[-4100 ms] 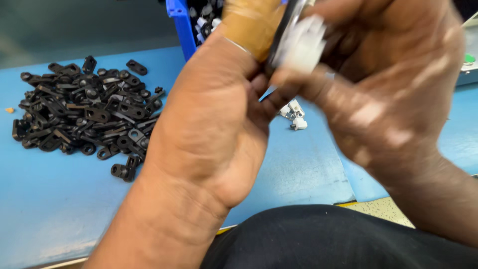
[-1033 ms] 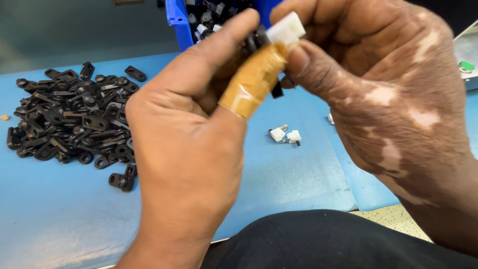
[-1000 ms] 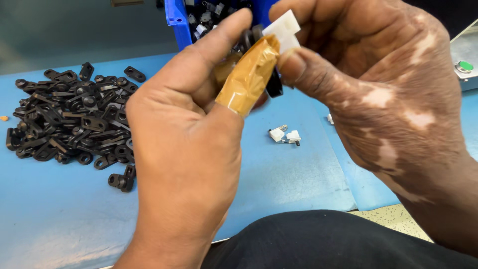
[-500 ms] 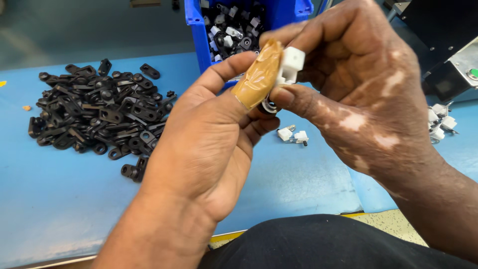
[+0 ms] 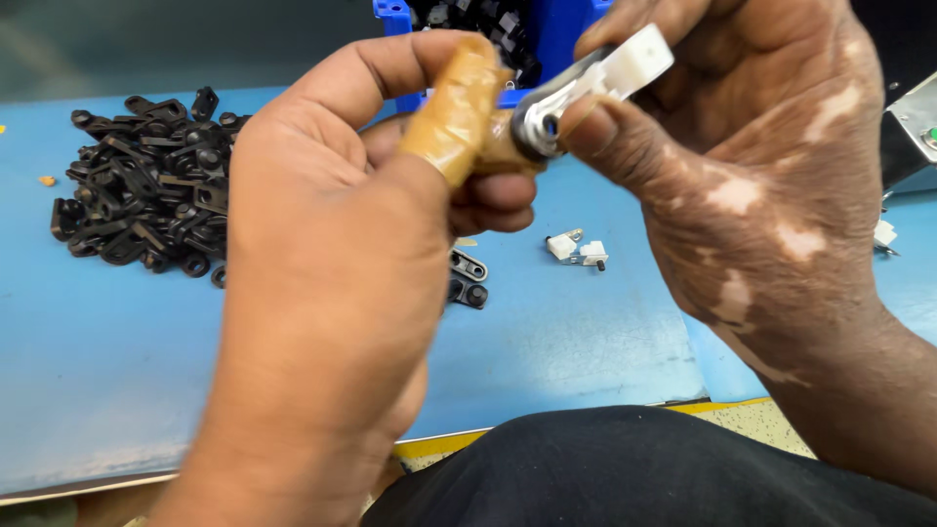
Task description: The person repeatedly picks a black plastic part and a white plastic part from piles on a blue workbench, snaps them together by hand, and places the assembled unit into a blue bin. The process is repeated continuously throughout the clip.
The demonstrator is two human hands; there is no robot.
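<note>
My right hand [image 5: 752,146] pinches a small part made of a white plastic block [image 5: 636,60] and a silver metal strip with a round eye [image 5: 539,119]. My left hand [image 5: 332,244] is raised beside it, its tape-wrapped thumb [image 5: 451,109] and a taped fingertip pressing against the metal eye end. Both hands hover above the blue table [image 5: 127,342].
A heap of black plastic clips [image 5: 146,200] lies at the left. Two black clips [image 5: 468,278] and a white-and-metal part [image 5: 578,249] lie under the hands. A blue bin [image 5: 390,15] with dark parts stands behind. More white parts [image 5: 885,234] and a metal device [image 5: 913,127] sit at the right.
The hands have come nearer to the camera. The white-and-metal part has tilted, its metal eye now against my taped left thumb and finger.
</note>
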